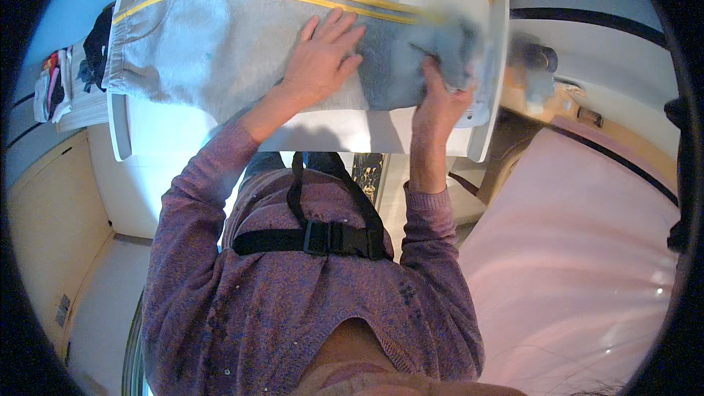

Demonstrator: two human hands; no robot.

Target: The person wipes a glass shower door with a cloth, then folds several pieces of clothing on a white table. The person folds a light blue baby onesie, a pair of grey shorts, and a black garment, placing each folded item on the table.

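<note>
Grey trousers [213, 44] lie lengthwise, left to right, along the white table [500, 66], left hand [319, 66] spread flat on them mid-table, right hand [444, 103] nearer the table's right rim, pinching their bunched end (blurred there), pink cover [565, 249] right of the table.

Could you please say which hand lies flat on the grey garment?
The left hand, midway along the grey garment; the right hand apparently grips its blurred end.
</note>
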